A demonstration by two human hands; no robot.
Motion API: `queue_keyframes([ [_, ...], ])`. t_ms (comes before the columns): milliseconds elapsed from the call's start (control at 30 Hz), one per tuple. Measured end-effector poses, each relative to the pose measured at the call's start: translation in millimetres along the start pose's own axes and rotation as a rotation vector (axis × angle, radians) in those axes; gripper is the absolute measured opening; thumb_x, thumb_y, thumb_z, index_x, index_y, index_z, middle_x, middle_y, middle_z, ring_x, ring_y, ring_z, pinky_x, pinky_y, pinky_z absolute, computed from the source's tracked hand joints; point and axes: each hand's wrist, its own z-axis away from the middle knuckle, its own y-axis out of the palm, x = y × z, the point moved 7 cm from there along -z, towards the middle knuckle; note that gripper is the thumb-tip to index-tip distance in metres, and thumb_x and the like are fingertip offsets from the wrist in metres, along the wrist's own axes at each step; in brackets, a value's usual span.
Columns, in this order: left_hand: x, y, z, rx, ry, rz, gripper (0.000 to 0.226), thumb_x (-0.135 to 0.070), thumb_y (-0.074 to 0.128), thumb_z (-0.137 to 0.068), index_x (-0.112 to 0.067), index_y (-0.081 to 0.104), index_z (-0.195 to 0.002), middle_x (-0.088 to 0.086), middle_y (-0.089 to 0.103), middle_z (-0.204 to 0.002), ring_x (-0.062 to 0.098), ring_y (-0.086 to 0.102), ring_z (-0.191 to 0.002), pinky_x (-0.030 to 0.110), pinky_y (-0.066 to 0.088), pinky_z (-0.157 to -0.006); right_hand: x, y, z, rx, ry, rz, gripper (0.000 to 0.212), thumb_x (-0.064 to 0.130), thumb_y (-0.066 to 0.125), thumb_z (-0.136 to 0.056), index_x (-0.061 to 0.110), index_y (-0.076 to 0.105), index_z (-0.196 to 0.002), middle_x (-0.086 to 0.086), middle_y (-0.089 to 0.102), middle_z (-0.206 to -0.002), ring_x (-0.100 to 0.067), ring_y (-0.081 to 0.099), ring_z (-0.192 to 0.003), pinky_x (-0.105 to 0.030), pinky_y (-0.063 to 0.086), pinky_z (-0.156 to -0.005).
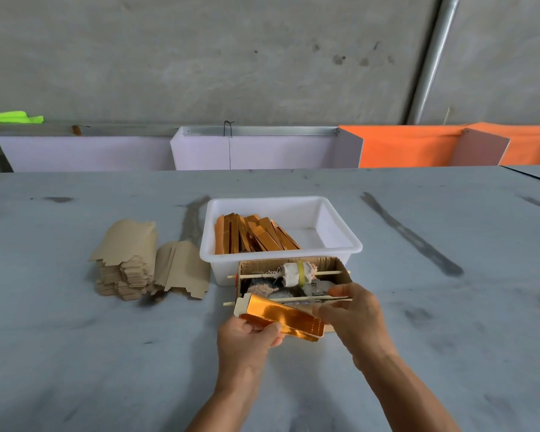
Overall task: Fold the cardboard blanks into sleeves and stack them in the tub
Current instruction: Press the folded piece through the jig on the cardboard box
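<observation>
One gold sleeve is held above the grey table, just in front of the person, with its long axis running from upper left to lower right across the view. Its left end, where the pale inner face of the card shows, is gripped by the left hand, thumb curled over the gold face. Its right end is pinched by the right hand, whose fingers are bent down onto the upper edge. Both hands are thus clamped on the same piece, set apart along its length.

Directly behind it, touching the front wall of the tub, a small cardboard box is seen, with thin sticks laid across it and a cloth-wrapped roller on one of them. Beyond that the white tub stands, with finished gold sleeves leaning in its left half and its right half bare. The tub lies straight ahead of the hands, so the sleeve would have to be carried forward over the box; neither hand appears clearly nearer. To the left, well apart, the brown blanks are stacked.
</observation>
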Motion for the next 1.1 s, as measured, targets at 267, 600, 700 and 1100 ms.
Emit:
queue_keyframes([
  [267,0,-1,2,-0.006,-0.002,0.0,0.018,0.005,0.074,-0.074,-0.009,0.066,-0.083,0.001,0.072,-0.065,0.018,0.071,-0.062,0.019,0.053,-0.052,-4,-3,6,0.0,-0.009,0.004,0.03,0.013,0.074,-0.079,0.016,0.054,-0.101,-0.003,0.064,-0.083,-0.014,0.061,-0.073,-0.017,0.039,-0.042],
  [600,-8,-3,2,0.025,0.059,0.03,0.015,0.012,0.07,-0.073,-0.001,0.066,-0.08,0.009,0.071,-0.065,0.02,0.069,-0.058,0.018,0.051,-0.05,-25,0,3,-0.02,-0.014,0.034,0.027,0.011,0.075,-0.078,0.022,0.053,-0.09,0.004,0.066,-0.071,-0.01,0.062,-0.07,-0.019,0.04,-0.049],
  [700,-11,-8,3,-0.006,0.061,0.043,0.016,0.014,0.07,-0.071,0.0,0.065,-0.078,0.009,0.071,-0.064,0.019,0.068,-0.056,0.018,0.051,-0.048,-27,2,1,-0.034,-0.063,0.048,0.023,0.01,0.074,-0.079,0.019,0.055,-0.089,0.007,0.068,-0.067,-0.006,0.063,-0.064,-0.014,0.038,-0.047],
  [1100,-11,-17,5,-0.081,-0.012,0.144,0.017,0.018,0.065,-0.073,0.001,0.064,-0.074,0.008,0.067,-0.055,0.015,0.062,-0.046,0.024,0.054,-0.046,-29,-1,-3,-0.171,-0.202,0.154,0.024,0.009,0.074,-0.075,0.022,0.056,-0.069,0.012,0.061,-0.066,-0.003,0.057,-0.061,-0.019,0.043,-0.055],
])
